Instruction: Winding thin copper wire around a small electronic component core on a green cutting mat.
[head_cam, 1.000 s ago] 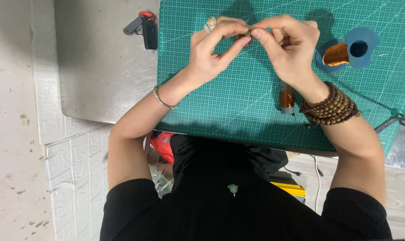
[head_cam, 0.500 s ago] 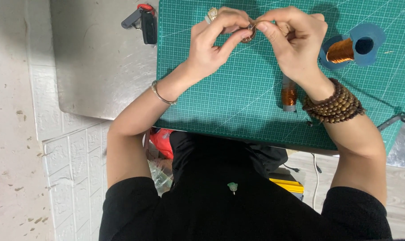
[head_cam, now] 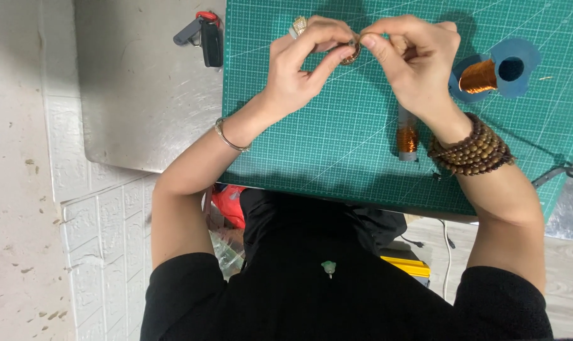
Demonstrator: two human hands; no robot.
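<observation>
Over the green cutting mat [head_cam: 337,151], a small copper-wound ring [head_cam: 349,53] is pinched between the fingertips of the left hand [head_cam: 299,63] and right hand [head_cam: 413,63], raised slightly nearer the mat's far edge than a moment ago, winding apparently continuing.

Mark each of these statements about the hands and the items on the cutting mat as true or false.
1. Both hands pinch a small coppery ring together. True.
2. The left hand rests flat on the grey tabletop. False: it is raised over the green cutting mat, fingers on the ring.
3. A string of brown wooden beads wraps the wrist of the right hand. True.
4. The blue spool of copper wire lies left of the hands. False: it lies to their right.
5. Keys lie off the mat, on the grey surface. True.
</observation>
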